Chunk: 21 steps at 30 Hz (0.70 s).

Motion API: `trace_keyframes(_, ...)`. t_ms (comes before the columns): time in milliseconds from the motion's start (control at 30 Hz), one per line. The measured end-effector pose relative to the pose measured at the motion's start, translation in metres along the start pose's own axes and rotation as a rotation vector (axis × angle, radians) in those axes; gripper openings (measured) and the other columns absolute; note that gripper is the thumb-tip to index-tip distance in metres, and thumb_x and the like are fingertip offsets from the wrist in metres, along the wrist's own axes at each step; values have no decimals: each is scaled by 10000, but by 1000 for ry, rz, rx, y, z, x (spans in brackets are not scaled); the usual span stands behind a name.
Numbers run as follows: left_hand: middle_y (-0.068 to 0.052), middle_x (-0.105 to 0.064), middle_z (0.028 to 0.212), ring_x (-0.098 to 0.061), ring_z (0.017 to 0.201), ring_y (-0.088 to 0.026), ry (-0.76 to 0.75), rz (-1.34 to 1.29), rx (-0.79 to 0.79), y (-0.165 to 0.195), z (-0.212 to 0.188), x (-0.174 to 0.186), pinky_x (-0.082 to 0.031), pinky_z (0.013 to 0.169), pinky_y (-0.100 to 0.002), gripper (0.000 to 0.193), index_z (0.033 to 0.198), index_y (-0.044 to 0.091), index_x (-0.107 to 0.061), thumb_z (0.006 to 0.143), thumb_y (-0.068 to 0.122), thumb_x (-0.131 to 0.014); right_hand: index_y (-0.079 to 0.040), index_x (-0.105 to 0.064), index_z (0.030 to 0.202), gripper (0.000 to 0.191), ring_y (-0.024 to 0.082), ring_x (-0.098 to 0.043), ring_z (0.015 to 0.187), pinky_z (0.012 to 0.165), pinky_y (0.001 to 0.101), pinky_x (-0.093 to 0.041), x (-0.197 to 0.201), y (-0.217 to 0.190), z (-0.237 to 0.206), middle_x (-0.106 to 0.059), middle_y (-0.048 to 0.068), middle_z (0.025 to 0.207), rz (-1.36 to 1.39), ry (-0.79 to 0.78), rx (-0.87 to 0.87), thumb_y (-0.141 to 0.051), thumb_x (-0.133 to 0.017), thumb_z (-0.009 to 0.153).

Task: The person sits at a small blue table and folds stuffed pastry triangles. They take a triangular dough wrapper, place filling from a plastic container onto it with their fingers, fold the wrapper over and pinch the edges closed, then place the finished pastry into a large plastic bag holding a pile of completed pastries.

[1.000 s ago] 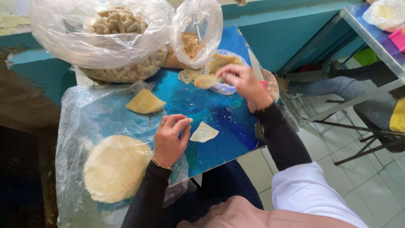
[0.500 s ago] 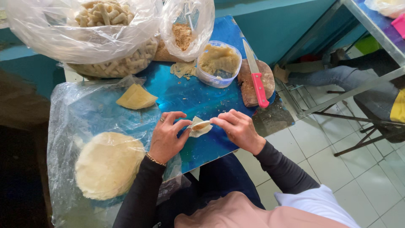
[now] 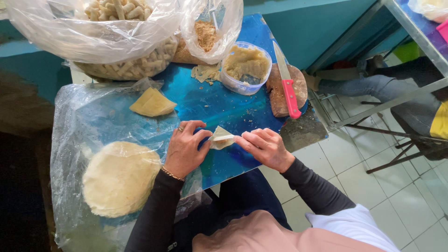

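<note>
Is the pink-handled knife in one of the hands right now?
No, the knife lies on the wooden board, apart from both hands, which pinch the wrapper.

Both hands meet at the near middle of the table (image 3: 242, 107): left hand (image 3: 184, 149) and right hand (image 3: 263, 147) on either side of a small folded wrapper (image 3: 220, 138) lying on the tabletop. Stack of round wrappers (image 3: 120, 177) at near left on a plastic sheet (image 3: 79, 121), cut wrapper pile (image 3: 151, 102) behind it. Far edge: bag of rolled pieces (image 3: 112, 42) at left, a smaller bag (image 3: 207, 32) beside it, then the tub of filling (image 3: 246, 67), and rightmost a knife (image 3: 287, 86) on what appears to be a board (image 3: 280, 93).
</note>
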<state>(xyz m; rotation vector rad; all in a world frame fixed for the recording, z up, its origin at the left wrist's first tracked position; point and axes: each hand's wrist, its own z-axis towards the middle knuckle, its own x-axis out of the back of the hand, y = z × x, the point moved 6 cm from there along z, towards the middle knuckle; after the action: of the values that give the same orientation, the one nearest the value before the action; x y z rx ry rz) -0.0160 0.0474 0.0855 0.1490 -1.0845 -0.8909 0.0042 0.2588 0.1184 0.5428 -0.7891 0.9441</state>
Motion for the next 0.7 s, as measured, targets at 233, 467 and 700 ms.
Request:
trace_keyframes(233,-43,-639,1067,-603,1067,-296,23,54,78,-10,-6,7,-438,903,-451,151,904,154,-716,776,190,-787,-89,-723,1167,290,229,-658,888,739,344,-532,17,34,33,-669,59,1041,95,160,-168,39,-687,909)
trace_keyframes(467,-53,-610,975,-594,1003,-292,-36,52,81,-10,-4,4,-406,908,-464,189,851,137,-671,752,226,-805,-49,-718,1148,104,228,-595,736,659,343,-477,-9,151,93,-624,87,905,104,374,-545,-24,-676,1055)
trace_keyframes(700,-28,-625,983,-606,1008,-261,-44,31,77,-16,-7,2,-404,888,-443,143,841,157,-665,777,201,-785,-122,-680,1049,102,263,-635,1049,806,406,-524,-102,169,187,-650,85,1102,-336,39,-182,-132,-691,949)
